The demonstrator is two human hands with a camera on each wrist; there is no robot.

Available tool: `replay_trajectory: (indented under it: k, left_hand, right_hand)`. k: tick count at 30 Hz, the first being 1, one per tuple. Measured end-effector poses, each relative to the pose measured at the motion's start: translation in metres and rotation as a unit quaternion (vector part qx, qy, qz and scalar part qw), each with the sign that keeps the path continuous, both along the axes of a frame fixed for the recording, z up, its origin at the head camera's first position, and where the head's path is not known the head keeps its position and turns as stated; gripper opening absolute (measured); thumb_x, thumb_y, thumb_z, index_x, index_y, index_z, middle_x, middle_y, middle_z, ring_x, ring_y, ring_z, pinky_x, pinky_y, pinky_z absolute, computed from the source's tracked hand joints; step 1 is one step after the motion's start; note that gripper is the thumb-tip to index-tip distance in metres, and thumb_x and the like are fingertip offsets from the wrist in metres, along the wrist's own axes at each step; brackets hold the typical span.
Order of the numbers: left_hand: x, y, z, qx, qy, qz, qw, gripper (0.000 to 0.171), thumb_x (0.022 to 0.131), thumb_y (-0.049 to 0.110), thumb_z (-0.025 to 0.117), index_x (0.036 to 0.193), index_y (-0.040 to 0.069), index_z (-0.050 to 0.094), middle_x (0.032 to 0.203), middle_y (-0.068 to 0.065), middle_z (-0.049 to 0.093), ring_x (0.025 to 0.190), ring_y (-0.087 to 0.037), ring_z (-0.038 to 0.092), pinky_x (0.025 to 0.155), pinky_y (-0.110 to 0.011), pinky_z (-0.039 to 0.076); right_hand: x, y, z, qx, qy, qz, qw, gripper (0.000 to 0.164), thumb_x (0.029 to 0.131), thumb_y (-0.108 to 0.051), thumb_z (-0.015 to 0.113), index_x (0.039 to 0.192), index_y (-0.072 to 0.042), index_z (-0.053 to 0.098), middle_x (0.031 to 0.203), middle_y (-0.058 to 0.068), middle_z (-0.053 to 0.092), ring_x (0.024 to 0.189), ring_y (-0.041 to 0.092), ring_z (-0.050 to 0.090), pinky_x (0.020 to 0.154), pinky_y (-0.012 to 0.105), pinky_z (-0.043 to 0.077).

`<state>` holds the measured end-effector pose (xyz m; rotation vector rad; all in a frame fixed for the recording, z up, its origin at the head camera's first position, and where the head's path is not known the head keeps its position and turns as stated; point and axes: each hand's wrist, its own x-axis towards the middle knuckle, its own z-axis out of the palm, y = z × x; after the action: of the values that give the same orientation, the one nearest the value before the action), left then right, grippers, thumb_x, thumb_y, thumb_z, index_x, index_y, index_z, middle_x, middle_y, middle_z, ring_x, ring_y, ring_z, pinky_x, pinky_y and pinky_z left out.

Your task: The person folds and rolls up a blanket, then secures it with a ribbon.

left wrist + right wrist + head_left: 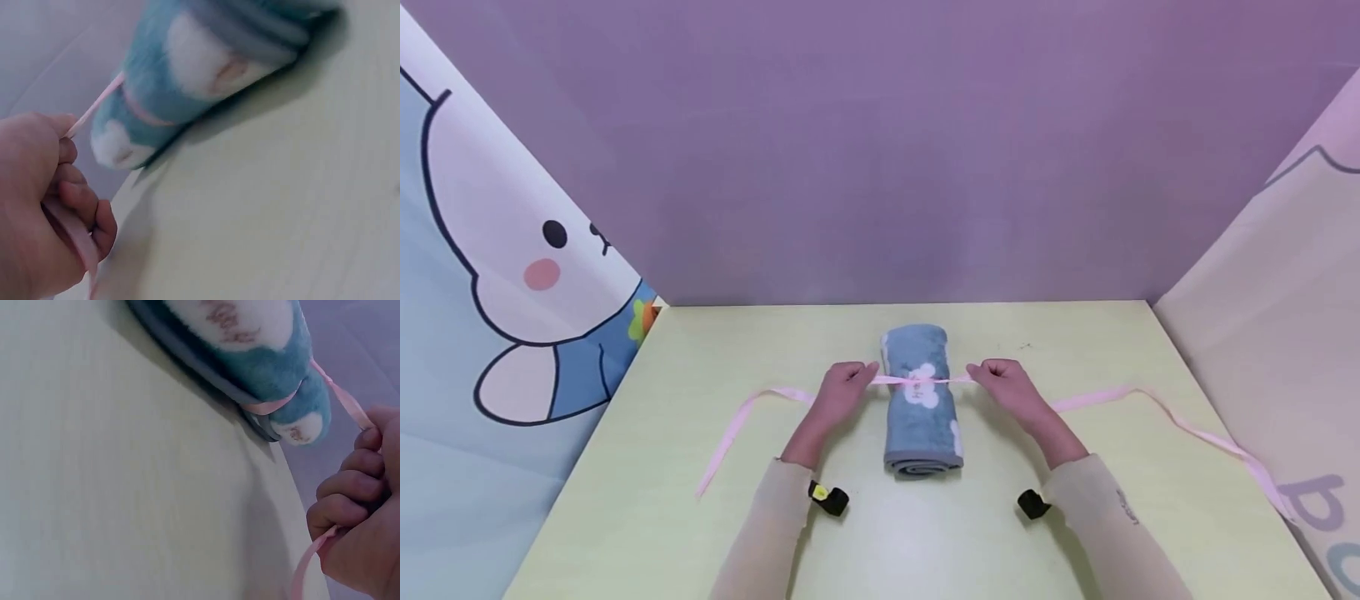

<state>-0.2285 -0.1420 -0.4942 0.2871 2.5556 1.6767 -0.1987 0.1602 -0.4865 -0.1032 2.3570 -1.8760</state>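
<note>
A rolled blue-grey towel (917,433) with white patches lies lengthwise in the middle of the table. Around it runs a pink ribbon (958,380), crossing over the top and cinching the roll. My left hand (844,390) grips one end of the ribbon beside the towel, and my right hand (1011,390) grips the other end on the opposite side. Both stretches between hands and towel look taut. In the left wrist view the ribbon (100,103) passes through the curled fingers. The right wrist view shows the ribbon (347,403) likewise held in the fist, its tail hanging below.
Loose ribbon tails trail over the pale table (700,350) to both sides, the right one reaching the table's edge. A purple backdrop (895,150) stands behind. Printed cloths hang at the left (497,267) and right (1277,333).
</note>
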Motion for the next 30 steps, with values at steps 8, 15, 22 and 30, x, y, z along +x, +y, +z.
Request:
replay_trajectory:
  k: [8, 15, 22, 30]
  left_hand:
    - [0.003, -0.020, 0.020, 0.191, -0.066, 0.006, 0.9793, 0.040, 0.100, 0.029, 0.057, 0.071, 0.002, 0.052, 0.065, -0.006, 0.044, 0.066, -0.021, 0.043, 0.074, -0.033, 0.047]
    - [0.007, -0.009, 0.035, 0.339, -0.099, -0.019, 0.9353, 0.020, 0.098, 0.021, 0.061, 0.091, 0.006, 0.073, 0.108, -0.016, 0.068, 0.084, -0.019, 0.055, 0.072, -0.027, 0.044]
    - [0.005, 0.006, 0.031, 0.416, -0.103, -0.002, 0.9034, 0.012, 0.092, 0.014, 0.068, 0.099, 0.008, 0.076, 0.102, -0.012, 0.070, 0.082, -0.015, 0.061, 0.060, -0.021, 0.042]
    - [0.005, 0.022, 0.025, 0.366, -0.074, 0.020, 0.9273, 0.010, 0.093, 0.013, 0.068, 0.099, 0.011, 0.075, 0.074, -0.004, 0.062, 0.051, -0.010, 0.037, 0.045, -0.020, 0.029]
  right_hand:
    - [0.007, -0.018, 0.020, -0.178, -0.015, 0.027, 0.984, 0.032, 0.098, -0.023, 0.060, 0.094, 0.009, 0.062, 0.058, 0.001, 0.041, 0.050, 0.012, 0.035, 0.049, 0.029, 0.027]
    - [0.015, -0.037, 0.052, -0.350, -0.008, 0.111, 0.930, 0.027, 0.101, -0.012, 0.053, 0.079, -0.004, 0.065, 0.111, 0.003, 0.068, 0.054, 0.012, 0.040, 0.056, 0.022, 0.036]
    - [0.013, -0.052, 0.079, -0.339, -0.082, 0.092, 0.933, 0.009, 0.096, -0.012, 0.061, 0.093, -0.007, 0.067, 0.112, 0.006, 0.063, 0.063, 0.009, 0.044, 0.058, 0.021, 0.038]
    - [0.018, -0.021, 0.075, 0.151, -0.062, 0.124, 0.979, 0.034, 0.090, -0.036, 0.069, 0.090, -0.003, 0.062, 0.084, 0.007, 0.058, 0.072, 0.019, 0.050, 0.065, 0.034, 0.044]
